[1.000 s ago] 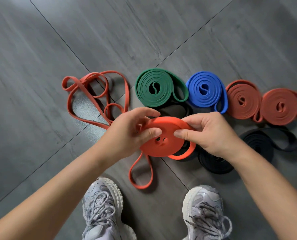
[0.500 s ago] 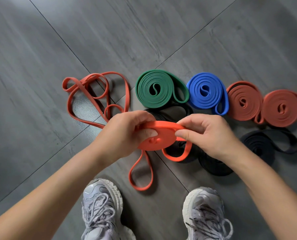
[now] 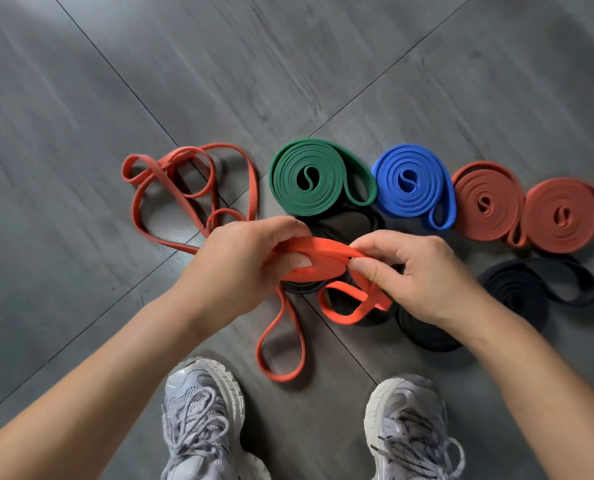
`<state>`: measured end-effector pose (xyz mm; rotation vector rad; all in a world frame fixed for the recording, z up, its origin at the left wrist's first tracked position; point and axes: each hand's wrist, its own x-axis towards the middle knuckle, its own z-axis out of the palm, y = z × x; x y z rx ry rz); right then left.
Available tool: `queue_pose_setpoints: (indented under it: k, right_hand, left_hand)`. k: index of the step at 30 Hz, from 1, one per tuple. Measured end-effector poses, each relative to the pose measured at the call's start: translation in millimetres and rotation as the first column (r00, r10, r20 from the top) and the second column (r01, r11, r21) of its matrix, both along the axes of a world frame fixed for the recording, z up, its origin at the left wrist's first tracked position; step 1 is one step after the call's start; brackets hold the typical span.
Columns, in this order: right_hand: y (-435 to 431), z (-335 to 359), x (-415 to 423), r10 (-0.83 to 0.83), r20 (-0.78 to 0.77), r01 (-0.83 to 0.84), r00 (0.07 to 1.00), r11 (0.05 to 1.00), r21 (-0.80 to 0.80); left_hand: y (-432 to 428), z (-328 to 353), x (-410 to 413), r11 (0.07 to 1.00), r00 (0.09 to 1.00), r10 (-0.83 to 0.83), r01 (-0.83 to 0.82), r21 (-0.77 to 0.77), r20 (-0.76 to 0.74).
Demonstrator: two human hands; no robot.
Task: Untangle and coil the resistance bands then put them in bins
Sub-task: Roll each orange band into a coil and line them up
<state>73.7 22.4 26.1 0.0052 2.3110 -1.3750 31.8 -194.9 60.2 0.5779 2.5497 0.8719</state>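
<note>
Together, both hands are gripping the orange band (image 3: pixel 318 259), holding its flat coil tilted above the floor. The left hand (image 3: pixel 243 265) is clamping the coil's left side, thumb pressing on its near face and fingers curling over the top. The right hand (image 3: pixel 413 275) is pinching the band's free strand at the coil's right edge between thumb and forefinger. Two loose loops of the same band are hanging down: one small loop below the right hand, one longer loop reaching the grey floor (image 3: pixel 80 98) between the two grey sneakers (image 3: pixel 202 420).

Beyond the hands, a green coil (image 3: pixel 318 176) and a blue coil (image 3: pixel 415 185) are lying side by side, touching. To their right two rust-red coils (image 3: pixel 489 202) are sitting against each other. A black coil (image 3: pixel 527 289) is resting right of the right hand, and more black band (image 3: pixel 427 336) is showing under the wrist and behind the orange coil. Left of the green coil, an uncoiled rust-red band (image 3: pixel 170 188) is sprawling in tangled loops.
</note>
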Motion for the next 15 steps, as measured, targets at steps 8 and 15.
queue_pose_setpoints:
  k: [8, 15]
  right_hand:
    - [3.5, -2.8, 0.6, -0.031, -0.058, 0.033, 0.998, 0.998, 0.049]
    - [6.0, -13.7, -5.1, -0.086, 0.045, 0.090, 0.995, 0.993, -0.080]
  left_hand:
    - [-6.2, -6.0, 2.4, 0.942, 0.962, 0.223, -0.254, 0.221, 0.158]
    - [-5.1, 0.3, -19.6, 0.866, 0.931, 0.338, -0.365, 0.342, 0.137]
